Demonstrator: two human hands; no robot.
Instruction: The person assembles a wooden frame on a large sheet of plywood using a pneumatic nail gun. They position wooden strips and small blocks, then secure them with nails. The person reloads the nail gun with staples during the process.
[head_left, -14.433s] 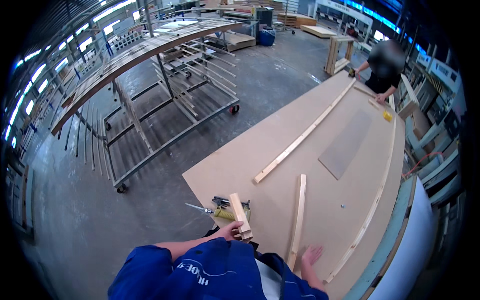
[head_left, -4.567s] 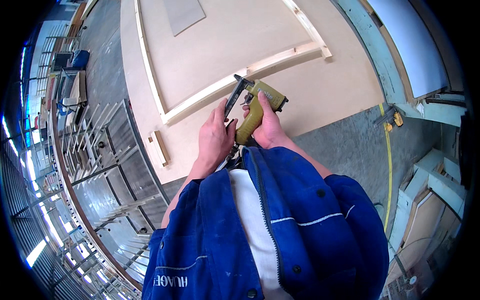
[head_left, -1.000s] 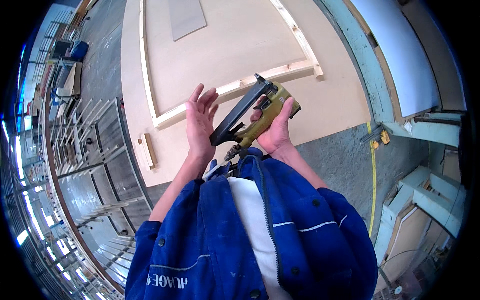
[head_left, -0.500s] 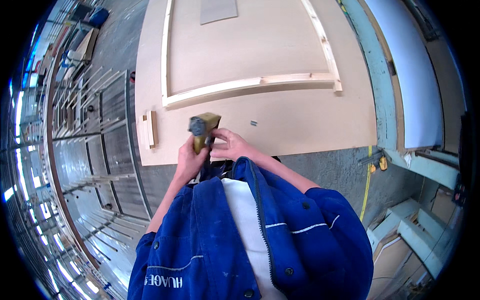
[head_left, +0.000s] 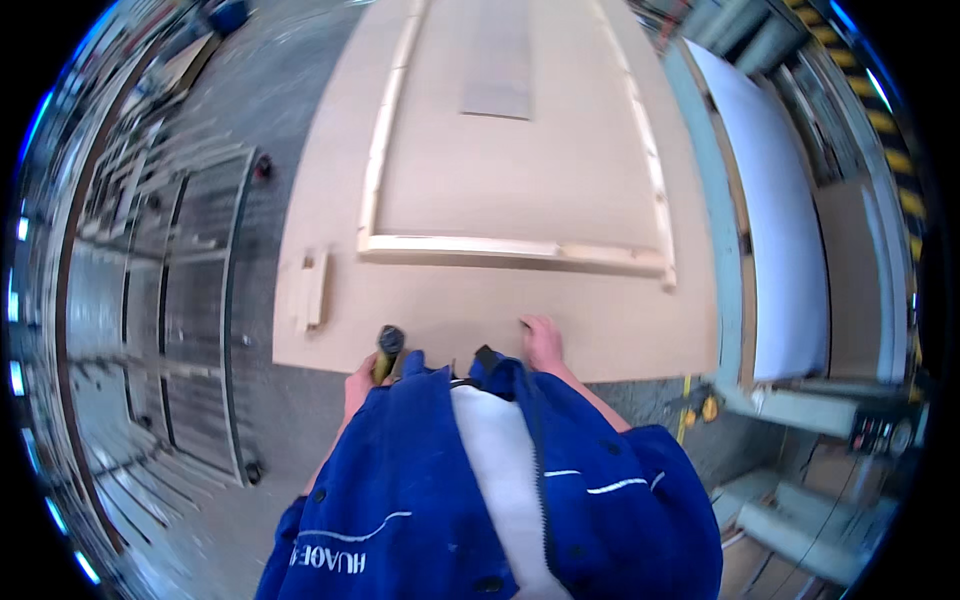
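Half a second ago both hands met on the nail gun at the chest; now the right hand [head_left: 543, 342] has gone out and lies flat, fingers open, on the near edge of the big fibreboard worktop [head_left: 500, 180], holding nothing. On that board a frame of pale wooden strips [head_left: 510, 250] is laid out, its near crosspiece just beyond the fingertips, with a grey panel [head_left: 497, 85] farther up and two short blocks [head_left: 312, 290] at the left edge. Closed in a grip around the yellow-green nail gun [head_left: 385, 350], the left hand [head_left: 358, 380] keeps it low by the blue jacket. Judging by this, fastening the frame is paused; next the tool would need raising to a joint.
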